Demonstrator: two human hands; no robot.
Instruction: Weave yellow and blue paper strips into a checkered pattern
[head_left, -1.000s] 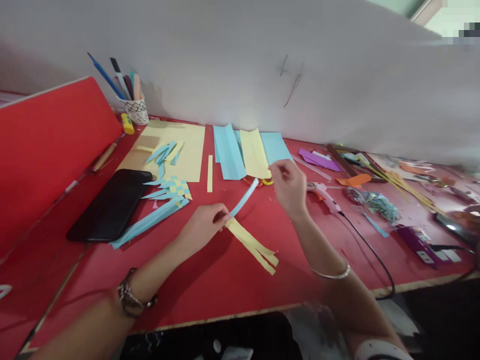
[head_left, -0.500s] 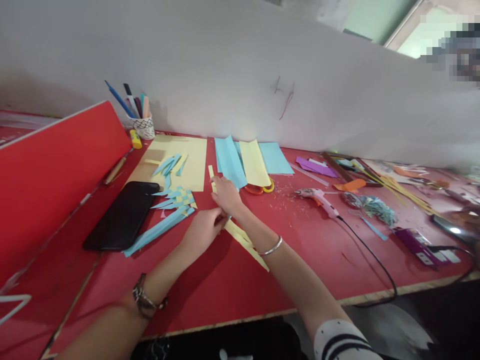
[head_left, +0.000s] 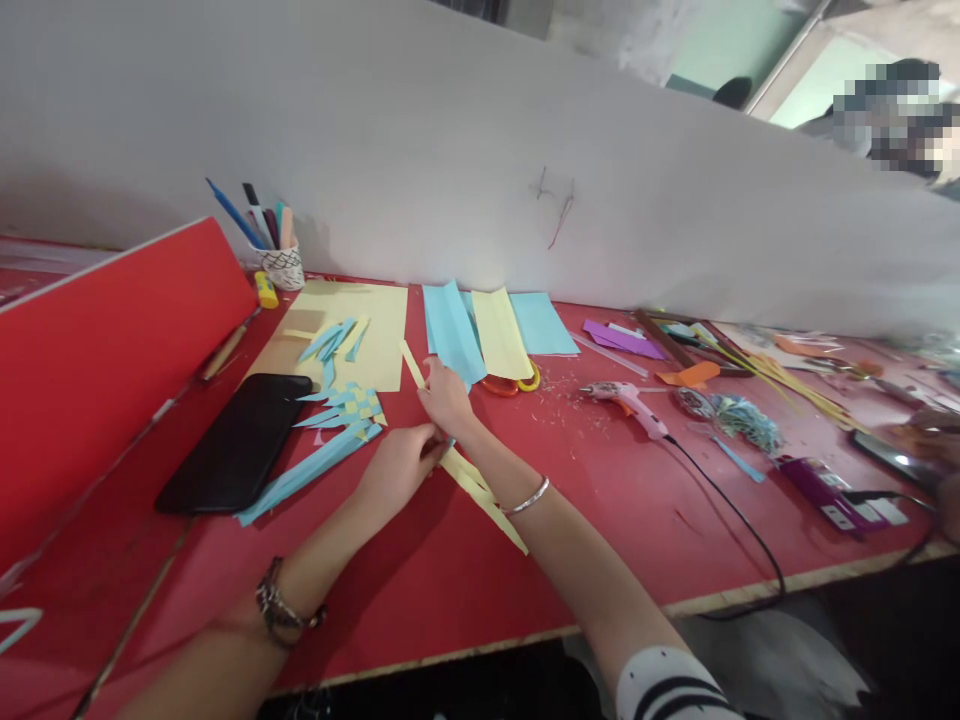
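Note:
My right hand [head_left: 448, 400] is closed on a yellow paper strip [head_left: 412, 362], whose end sticks out beyond the fingertips toward the back. My left hand [head_left: 403, 462] is closed just below it, thumb and fingers pinched together. A small bit of blue paper [head_left: 450, 443] shows at its fingertips, and the rest of what it grips is hidden. Under my right forearm lie loose yellow strips [head_left: 487, 500] on the red table. To the left, a woven blue-and-yellow paper piece [head_left: 356, 403] lies above a bundle of long blue strips [head_left: 307, 475].
A black phone [head_left: 236, 443] lies at left, near a cream sheet [head_left: 386, 330] with short cut pieces. Folded blue paper [head_left: 454, 330] and yellow paper [head_left: 501, 335] partly cover scissors [head_left: 531, 376]. A pink glue gun [head_left: 634, 408] trails its cord rightward. A pen cup [head_left: 282, 267] stands by the wall.
The yellow strip's far end has tilted to the left, and my right hand has turned slightly with it. My left hand keeps its pinch. The whole view has shifted a little.

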